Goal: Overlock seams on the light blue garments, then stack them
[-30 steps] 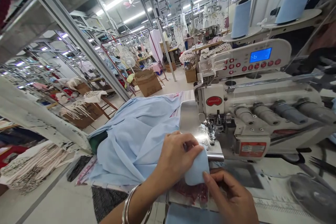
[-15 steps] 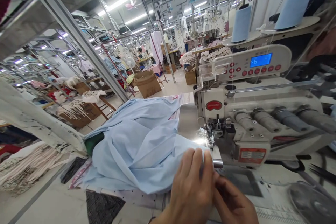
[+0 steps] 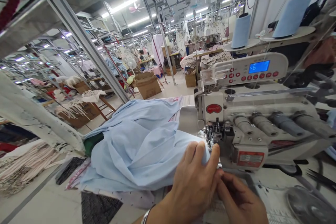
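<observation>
A pale blue cloth [image 3: 136, 150] lies bunched on the table of an overlock sewing machine [image 3: 252, 119]. My left hand [image 3: 195, 178] rests on its front edge, fingers curled over it, just short of the presser foot [image 3: 214, 134]. A metal bangle [image 3: 146, 217] shows on that wrist. My right hand [image 3: 240, 199] sits at the lower right, its curled fingers against my left fingertips. Whatever those right fingers touch is hidden by my hands.
Pale blue thread cones [image 3: 240, 31] stand on a shelf behind the machine. Black-handled scissors [image 3: 321, 178] lie at the right. Cardboard boxes [image 3: 148, 85], a fan [image 3: 130, 63] and rows of sewing stations fill the hall beyond a steel post [image 3: 78, 38].
My hands have moved right, closer to the presser foot. The folded blue piece held up a second ago no longer shows, and cloth now runs under my left hand towards the foot.
</observation>
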`<state>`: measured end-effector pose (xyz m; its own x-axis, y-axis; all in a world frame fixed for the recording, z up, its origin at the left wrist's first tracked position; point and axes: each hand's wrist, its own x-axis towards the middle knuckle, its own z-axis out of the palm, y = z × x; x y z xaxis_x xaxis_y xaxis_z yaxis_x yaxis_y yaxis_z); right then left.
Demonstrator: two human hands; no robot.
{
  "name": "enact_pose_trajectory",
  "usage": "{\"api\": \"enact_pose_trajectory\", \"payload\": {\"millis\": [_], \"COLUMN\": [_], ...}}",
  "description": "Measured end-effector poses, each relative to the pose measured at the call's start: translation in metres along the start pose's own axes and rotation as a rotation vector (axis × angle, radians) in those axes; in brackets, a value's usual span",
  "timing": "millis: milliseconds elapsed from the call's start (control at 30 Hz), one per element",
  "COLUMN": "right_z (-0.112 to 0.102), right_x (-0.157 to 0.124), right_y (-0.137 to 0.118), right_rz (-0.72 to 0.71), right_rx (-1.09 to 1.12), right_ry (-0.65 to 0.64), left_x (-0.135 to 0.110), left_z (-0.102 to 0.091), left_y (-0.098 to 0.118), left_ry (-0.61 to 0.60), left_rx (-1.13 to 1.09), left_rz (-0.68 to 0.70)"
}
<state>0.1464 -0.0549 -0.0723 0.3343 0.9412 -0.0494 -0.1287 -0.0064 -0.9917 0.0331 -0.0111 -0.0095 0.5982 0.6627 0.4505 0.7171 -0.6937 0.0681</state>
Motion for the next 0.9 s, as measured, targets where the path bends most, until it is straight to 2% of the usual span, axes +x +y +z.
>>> {"api": "enact_pose_trajectory", "payload": {"millis": [133, 267, 367, 533, 767, 900], "right_z": [-0.007, -0.007, -0.005, -0.008, 0.002, 0.002], "right_x": [0.002, -0.008, -0.014, -0.010, -0.024, -0.020], "right_y": [0.011, 0.011, 0.006, 0.003, -0.012, -0.015], "right_rz": [-0.017, -0.016, -0.017, -0.064, 0.036, 0.101], "right_rx": [-0.056, -0.061, -0.047, -0.099, -0.003, 0.105], "right_ry": [-0.115, -0.110, -0.086, -0.119, 0.060, 0.000], "left_x": [-0.005, -0.025, -0.040, -0.047, -0.043, -0.045], "left_z": [-0.007, -0.014, -0.015, -0.007, -0.005, -0.002], "left_y": [-0.009, -0.020, -0.023, -0.017, -0.005, -0.004], "left_ry": [0.051, 0.148, 0.152, 0.209, 0.288, 0.283], "left_rx": [-0.178, -0.223, -0.191, -0.107, -0.117, -0.108], "left_rz": [0.012, 0.153, 0.204, 0.202, 0.163, 0.175]}}
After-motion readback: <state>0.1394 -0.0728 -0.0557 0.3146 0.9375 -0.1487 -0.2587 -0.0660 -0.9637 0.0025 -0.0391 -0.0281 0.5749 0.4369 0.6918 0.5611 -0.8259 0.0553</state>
